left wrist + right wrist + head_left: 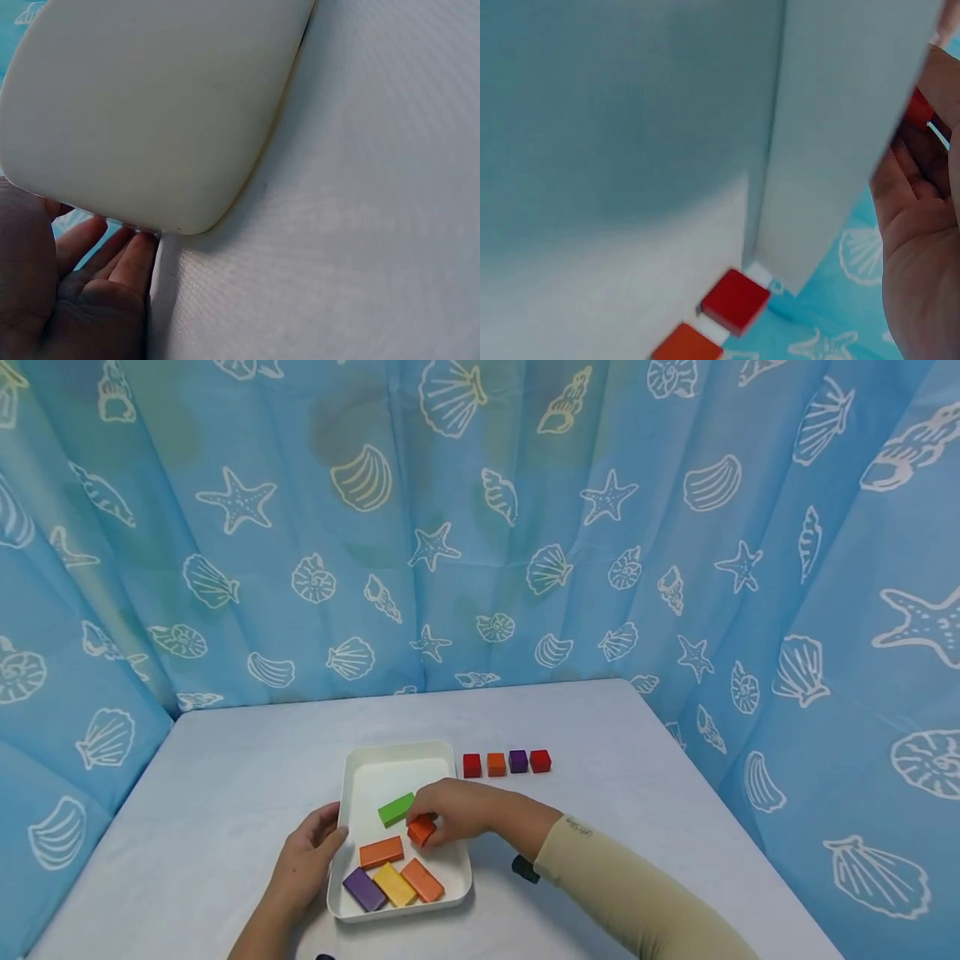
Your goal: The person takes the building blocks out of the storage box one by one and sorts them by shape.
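White plastic makes up the single tray on the pale desk, and six blocks show inside it: one green bar, two orange bars, one yellow bar, one purple bar and one small red-orange cube. Four more cubes stand in a row on the desk just beyond the tray's far right corner, in order red, orange, purple and red. The right hand reaches over the tray's right wall, its fingers curled around the red-orange cube and pinching it at the tips, so the cube sits directly under the fingertips, near the middle of the tray and just beside the green bar. The left hand lies against the tray's left wall with relaxed fingers, thumb at the rim; the left wrist view shows those fingers straight beside the tray's rounded corner. A blue curtain printed with shells and starfish hangs behind the desk.
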{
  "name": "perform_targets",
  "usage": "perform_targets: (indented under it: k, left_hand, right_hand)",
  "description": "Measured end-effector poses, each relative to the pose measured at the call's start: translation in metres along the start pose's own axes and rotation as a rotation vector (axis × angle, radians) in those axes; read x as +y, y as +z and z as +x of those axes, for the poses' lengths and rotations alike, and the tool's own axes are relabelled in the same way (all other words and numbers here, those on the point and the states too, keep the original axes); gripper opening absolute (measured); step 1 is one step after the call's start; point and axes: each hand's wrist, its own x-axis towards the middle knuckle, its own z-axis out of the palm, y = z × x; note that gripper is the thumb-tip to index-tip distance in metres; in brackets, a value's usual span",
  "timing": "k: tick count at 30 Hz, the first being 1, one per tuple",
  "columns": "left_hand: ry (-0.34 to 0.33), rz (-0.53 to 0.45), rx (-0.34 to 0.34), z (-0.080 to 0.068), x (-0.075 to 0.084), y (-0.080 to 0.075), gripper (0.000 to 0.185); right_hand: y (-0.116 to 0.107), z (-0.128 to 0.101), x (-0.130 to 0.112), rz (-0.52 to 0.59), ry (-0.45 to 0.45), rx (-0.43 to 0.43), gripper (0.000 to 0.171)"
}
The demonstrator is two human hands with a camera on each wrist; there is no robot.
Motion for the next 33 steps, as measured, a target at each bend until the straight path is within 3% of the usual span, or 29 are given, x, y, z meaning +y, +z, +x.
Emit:
perform_targets:
  k: [8, 14, 18, 30, 33]
  left_hand:
    - [0.009, -0.010, 0.002, 0.002, 0.002, 0.001, 0.057]
    - [0.006, -0.006, 0.008, 0.001, 0.004, 0.002, 0.056]
    - [0.012, -0.005, 0.004, 0.002, 0.005, 0.001, 0.056]
    - [-0.027, 0.005, -0.002, 0.000, 0.000, 0.000, 0.058]
    - [-0.022, -0.002, -0.004, 0.001, 0.001, 0.000, 0.058]
  right_hand:
    - [-0.029, -0.021, 0.020, -0.006, 0.079, 0.099, 0.041]
    - [-0.052, -0.048, 0.047, 0.067, 0.133, 0.229, 0.044]
    - [-0.062, -0.066, 0.067, 0.123, 0.227, 0.312, 0.044]
    - [-0.044, -0.110, 0.154, 0.173, 0.573, 0.435, 0.050]
    - [-0.040, -0.121, 0.169, 0.172, 0.624, 0.462, 0.050]
